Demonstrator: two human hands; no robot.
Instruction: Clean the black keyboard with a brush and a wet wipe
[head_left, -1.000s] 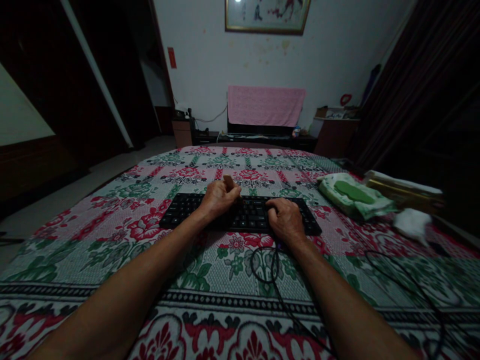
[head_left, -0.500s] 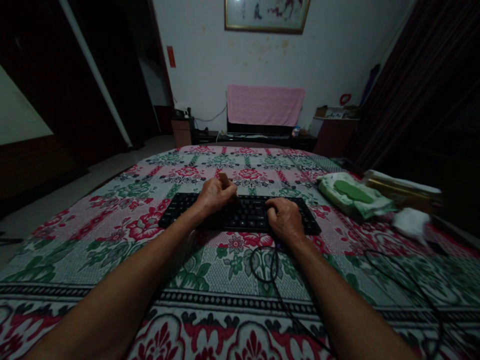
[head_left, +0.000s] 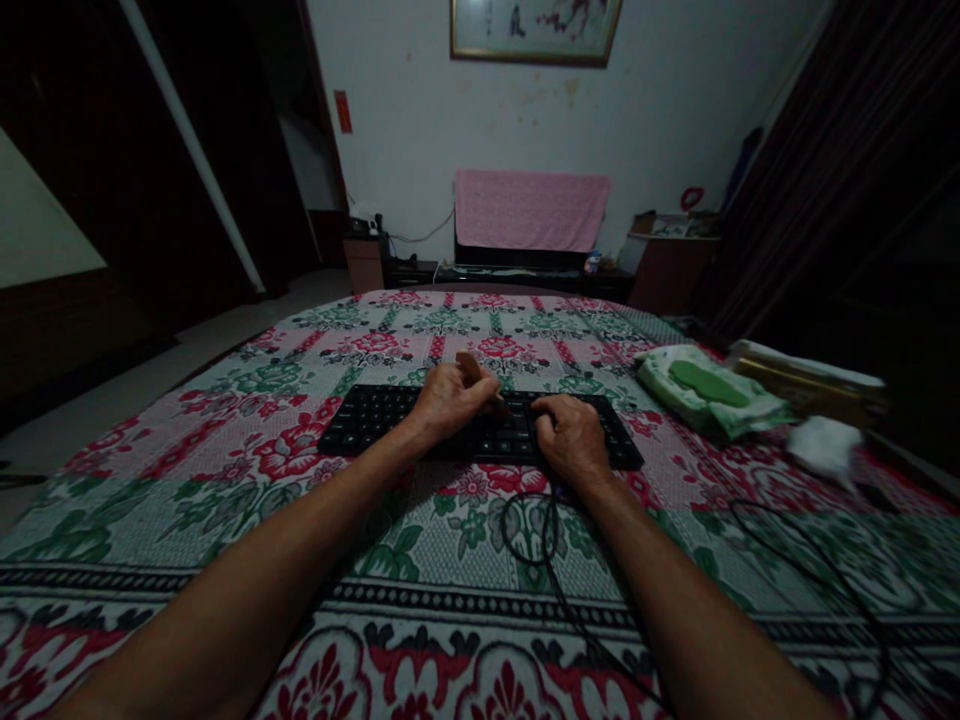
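Observation:
A black keyboard lies across a flowered bedspread. Its thin black cable curls toward me in a loop. My left hand is closed round a small brown stick-like tool. The tool's upper end pokes above my knuckles and its dark lower end touches the keys near the keyboard's middle. My right hand sits on the right part of the keyboard with its fingers curled down over the keys, pressing on it.
A green-and-white wipes pack lies at the right, beside a long flat box and a white wad. Another black cable loops at the lower right. A pink cloth covers something by the far wall.
My left hand first drew slightly left, then slid right along the keys with the tool, now close to my right hand. The right hand and keyboard stayed put.

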